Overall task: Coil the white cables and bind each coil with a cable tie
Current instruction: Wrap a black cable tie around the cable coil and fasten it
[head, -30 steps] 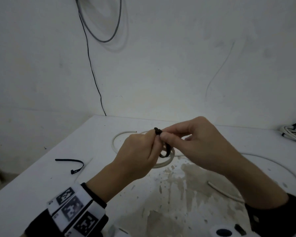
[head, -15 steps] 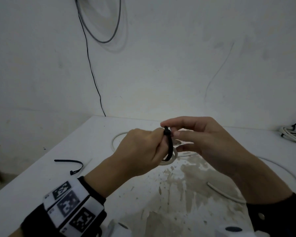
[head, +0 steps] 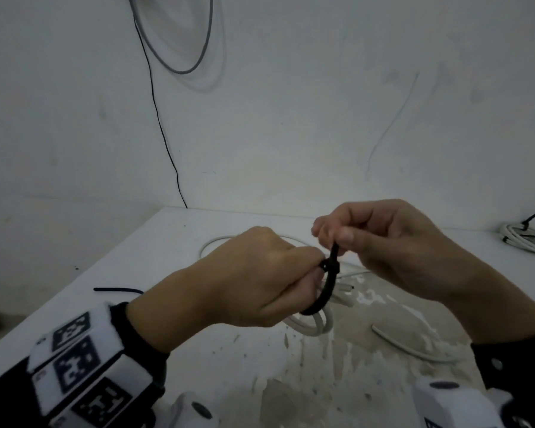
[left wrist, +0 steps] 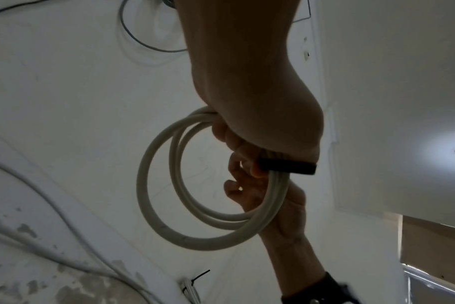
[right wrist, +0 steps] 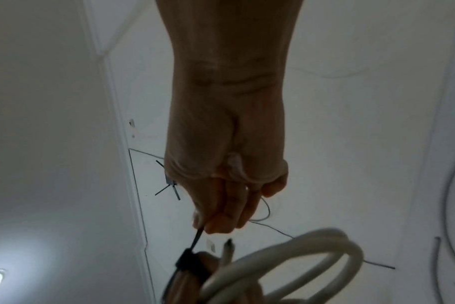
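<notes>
2 hands (head: pixel 337 267), left gripping coil (left wrist: pixel 213 226), right pinching tie (head: pixel 328 288)

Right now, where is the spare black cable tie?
In the head view, the spare black plastic cable tie lies on the white table, left of the left hand.

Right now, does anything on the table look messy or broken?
Yes. The white tabletop has its paint flaked off in a big patchy brown area near the front, and a loose white cable trails across it, uncoiled.
</notes>
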Demonstrator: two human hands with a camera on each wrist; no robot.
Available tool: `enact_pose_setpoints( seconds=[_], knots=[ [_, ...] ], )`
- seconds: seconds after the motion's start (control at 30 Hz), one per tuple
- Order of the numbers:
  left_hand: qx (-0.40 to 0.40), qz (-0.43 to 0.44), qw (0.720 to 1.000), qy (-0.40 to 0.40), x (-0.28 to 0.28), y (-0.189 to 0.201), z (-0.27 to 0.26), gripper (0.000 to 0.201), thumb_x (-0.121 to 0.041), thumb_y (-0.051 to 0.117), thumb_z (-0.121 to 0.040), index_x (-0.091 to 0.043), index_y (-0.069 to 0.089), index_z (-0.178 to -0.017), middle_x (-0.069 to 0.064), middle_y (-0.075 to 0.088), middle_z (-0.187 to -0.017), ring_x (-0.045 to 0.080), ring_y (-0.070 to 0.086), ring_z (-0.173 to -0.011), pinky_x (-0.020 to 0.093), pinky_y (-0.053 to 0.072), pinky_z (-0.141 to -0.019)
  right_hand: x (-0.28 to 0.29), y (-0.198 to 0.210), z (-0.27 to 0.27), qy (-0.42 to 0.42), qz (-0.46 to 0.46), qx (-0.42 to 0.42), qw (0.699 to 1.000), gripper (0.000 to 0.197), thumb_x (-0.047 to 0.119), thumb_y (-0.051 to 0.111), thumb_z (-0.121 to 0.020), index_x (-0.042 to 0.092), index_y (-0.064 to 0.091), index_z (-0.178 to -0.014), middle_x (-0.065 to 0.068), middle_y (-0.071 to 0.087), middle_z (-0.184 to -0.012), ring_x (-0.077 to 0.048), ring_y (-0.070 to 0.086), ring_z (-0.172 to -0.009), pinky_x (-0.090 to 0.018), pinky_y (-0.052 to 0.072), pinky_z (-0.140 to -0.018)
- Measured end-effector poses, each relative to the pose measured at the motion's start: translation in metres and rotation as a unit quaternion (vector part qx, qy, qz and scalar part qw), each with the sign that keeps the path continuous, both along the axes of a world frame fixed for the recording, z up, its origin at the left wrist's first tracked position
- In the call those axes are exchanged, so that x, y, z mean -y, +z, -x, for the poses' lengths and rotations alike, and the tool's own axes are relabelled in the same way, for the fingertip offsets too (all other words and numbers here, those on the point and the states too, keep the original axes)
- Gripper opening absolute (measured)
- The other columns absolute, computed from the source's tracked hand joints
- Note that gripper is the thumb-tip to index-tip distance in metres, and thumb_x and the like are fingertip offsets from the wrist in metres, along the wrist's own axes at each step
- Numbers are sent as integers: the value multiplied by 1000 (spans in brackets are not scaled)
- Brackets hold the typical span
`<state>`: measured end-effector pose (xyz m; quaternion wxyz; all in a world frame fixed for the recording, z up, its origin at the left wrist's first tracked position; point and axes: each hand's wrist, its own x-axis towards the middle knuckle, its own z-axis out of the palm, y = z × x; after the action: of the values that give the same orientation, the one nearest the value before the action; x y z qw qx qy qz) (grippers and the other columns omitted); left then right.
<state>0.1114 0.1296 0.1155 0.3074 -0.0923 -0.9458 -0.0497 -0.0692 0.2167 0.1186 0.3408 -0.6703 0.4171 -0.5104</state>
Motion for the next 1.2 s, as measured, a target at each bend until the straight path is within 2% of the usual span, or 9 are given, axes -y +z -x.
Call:
enact_pose_setpoints(
  seconds=[0.17, 0.27, 0.37, 0.47, 0.6, 0.77, 0.9, 1.07, 1.2],
  knots=[
    [10, -29, 1000, 5, 0, 0, 2, 28, -14, 35, -90, -10, 46, -65, -9, 31, -54, 10, 23, -42, 20, 22, -43, 10, -8, 11, -79, 62, 70, 992, 31, 51, 75, -64, 22, 74, -76, 8, 71, -80, -11, 61, -97, -23, 49, -89],
    [32, -81, 995, 44, 3, -7, 5, 28, -25, 29, -91, -21, 41, -66, -12, 30, -52, 11, 29, -45, 18, 23, -47, 15, -10, 10, -98, 32, 56, 993, 19, 37, 73, -77, 19, 69, -79, 4, 72, -83, -16, 64, -98, -30, 52, -83],
    [64, -128, 987, 76, 7, -14, 7, 29, -33, 24, -90, -28, 35, -64, -10, 36, -51, 15, 35, -47, 20, 26, -48, 7, 0, 7, -60, -16, 0, 998, 6, 15, 58, -84, 10, 60, -84, -6, 69, -79, -20, 67, -79, -28, 50, -64],
    [60, -136, 985, 86, 11, -16, 8, 29, -32, 23, -90, -30, 31, -62, -9, 34, -51, 18, 35, -49, 23, 26, -48, 1, 14, 3, -52, -52, -135, 988, 3, 8, 64, -86, 8, 67, -87, -8, 70, -68, -13, 63, -60, -23, 46, -55],
    [41, -170, 980, 94, 11, -16, 11, 42, -43, 22, -92, -27, 36, -55, -6, 35, -45, 15, 36, -45, 18, 25, -46, 0, 27, 2, -82, -54, -242, 965, 11, 17, 66, -83, 17, 70, -73, 0, 68, -62, -2, 58, -56, -16, 44, -55],
    [27, -195, 979, 59, 10, -15, 15, 49, -43, 39, -88, -4, 54, -61, 8, 40, -45, 19, 34, -41, 27, 28, -44, 4, 29, 1, -37, -90, -276, 956, 22, 19, 63, -88, 17, 62, -66, 11, 47, -51, -2, 40, -48, -16, 34, -50],
    [42, -261, 964, 25, 5, -9, 14, 50, -35, 43, -83, 7, 50, -56, 13, 40, -46, 24, 34, -41, 32, 31, -44, 3, 30, 4, 28, -101, -199, 974, 20, 17, 60, -82, 16, 57, -63, 13, 42, -48, -2, 36, -44, -13, 35, -47],
    [36, -256, 966, 24, 2, -5, 6, 40, -31, 45, -84, -18, 39, -47, -9, 31, -41, 7, 27, -38, 14, 25, -45, 1, 32, 19, 52, -60, -118, 990, 20, 14, 68, -78, 8, 57, -62, 1, 38, -46, -12, 32, -42, -20, 32, -44],
    [4, -271, 961, 53, 1, -9, 9, 42, -34, 44, -86, -18, 43, -47, -11, 37, -42, 6, 33, -38, 12, 27, -45, 5, 20, 20, -25, 1, -89, 996, 20, 14, 70, -80, 9, 61, -64, -5, 51, -48, -15, 46, -45, -22, 42, -49]
  ],
)
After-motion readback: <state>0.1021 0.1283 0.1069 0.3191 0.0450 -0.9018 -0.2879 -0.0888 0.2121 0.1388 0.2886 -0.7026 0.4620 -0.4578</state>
